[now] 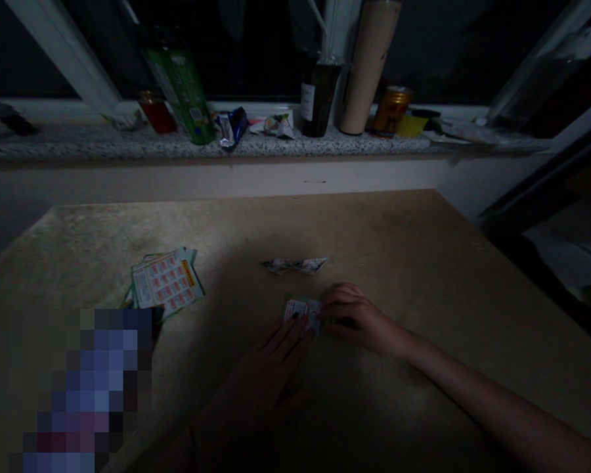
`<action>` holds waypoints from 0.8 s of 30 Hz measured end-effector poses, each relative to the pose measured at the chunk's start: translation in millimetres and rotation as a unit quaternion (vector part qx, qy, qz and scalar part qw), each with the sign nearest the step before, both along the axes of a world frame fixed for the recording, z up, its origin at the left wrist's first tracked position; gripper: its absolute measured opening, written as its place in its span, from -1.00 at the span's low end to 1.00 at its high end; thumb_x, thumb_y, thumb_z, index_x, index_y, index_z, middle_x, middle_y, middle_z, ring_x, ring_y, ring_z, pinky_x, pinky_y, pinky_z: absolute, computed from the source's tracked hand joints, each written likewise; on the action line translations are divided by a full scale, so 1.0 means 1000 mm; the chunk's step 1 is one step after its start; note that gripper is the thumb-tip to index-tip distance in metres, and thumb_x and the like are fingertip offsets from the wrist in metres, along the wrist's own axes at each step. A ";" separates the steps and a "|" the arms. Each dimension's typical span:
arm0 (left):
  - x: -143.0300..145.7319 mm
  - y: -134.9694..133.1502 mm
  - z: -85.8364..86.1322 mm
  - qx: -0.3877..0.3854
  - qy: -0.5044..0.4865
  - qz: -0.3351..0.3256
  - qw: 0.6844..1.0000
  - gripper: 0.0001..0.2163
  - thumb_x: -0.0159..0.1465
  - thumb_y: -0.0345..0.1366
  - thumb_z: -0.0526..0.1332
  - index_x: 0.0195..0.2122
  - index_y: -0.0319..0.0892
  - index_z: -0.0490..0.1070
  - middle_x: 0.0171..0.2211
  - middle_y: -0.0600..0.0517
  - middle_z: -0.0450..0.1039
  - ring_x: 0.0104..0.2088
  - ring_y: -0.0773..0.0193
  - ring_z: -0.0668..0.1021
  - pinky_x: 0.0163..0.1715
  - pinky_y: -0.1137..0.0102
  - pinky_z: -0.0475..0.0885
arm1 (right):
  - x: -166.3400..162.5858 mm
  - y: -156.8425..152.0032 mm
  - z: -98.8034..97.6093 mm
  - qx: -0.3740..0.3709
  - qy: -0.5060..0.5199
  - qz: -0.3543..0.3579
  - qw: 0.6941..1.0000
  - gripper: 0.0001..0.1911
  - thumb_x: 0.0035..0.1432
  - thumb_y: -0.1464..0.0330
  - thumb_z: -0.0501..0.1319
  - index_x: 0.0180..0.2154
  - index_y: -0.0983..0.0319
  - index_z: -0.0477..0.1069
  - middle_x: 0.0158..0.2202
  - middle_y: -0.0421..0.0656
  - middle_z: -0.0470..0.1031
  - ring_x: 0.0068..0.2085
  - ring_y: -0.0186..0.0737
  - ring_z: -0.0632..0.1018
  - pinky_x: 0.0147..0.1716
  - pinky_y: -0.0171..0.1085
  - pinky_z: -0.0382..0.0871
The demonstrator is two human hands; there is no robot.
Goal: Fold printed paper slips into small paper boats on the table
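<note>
A small piece of printed paper (295,307), apparently folded, lies on the table in front of me. My left hand (270,368) rests on its lower part, fingers stretched out flat. At the paper's right edge, my right hand (357,318) has bent fingers and seems to pinch that edge; the fingertips are dim. Just beyond the paper sits a folded paper shape (294,265) with two pointed ends, like a bow. To the left is a loose stack of printed sheets (166,282) with rows of red print.
A pixelated patch (93,387) hides the near left. Behind the table, a speckled windowsill (256,148) carries a green bottle (182,92), a dark cup with a straw (319,98), a tall tube (369,66), a gold can (391,112) and crumpled wrappers (231,127). The light is dim.
</note>
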State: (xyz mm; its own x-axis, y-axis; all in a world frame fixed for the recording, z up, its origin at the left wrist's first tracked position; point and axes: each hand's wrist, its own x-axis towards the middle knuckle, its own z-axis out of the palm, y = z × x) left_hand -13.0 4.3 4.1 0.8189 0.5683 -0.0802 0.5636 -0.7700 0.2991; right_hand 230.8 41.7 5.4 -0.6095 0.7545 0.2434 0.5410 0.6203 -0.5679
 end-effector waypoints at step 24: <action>-0.001 -0.001 -0.005 0.000 -0.028 0.017 0.999 -0.29 0.24 -0.10 0.15 0.31 -0.21 -0.17 0.32 -0.12 -0.18 0.29 0.04 -0.02 0.20 0.14 0.03 | -0.034 0.013 -0.024 0.137 -0.173 -0.120 0.968 -0.75 0.26 0.32 0.09 -0.44 0.24 0.40 -0.37 -0.12 0.42 -0.23 -0.14 0.37 -0.11 -0.14 0.16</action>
State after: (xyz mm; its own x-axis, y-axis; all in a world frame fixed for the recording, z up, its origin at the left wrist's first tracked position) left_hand -14.2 3.1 -1.4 0.8025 0.5956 -0.0354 0.5718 -0.7509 0.3304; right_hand 197.1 54.5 -19.1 -0.5048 0.8211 0.2665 0.8171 0.5541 -0.1595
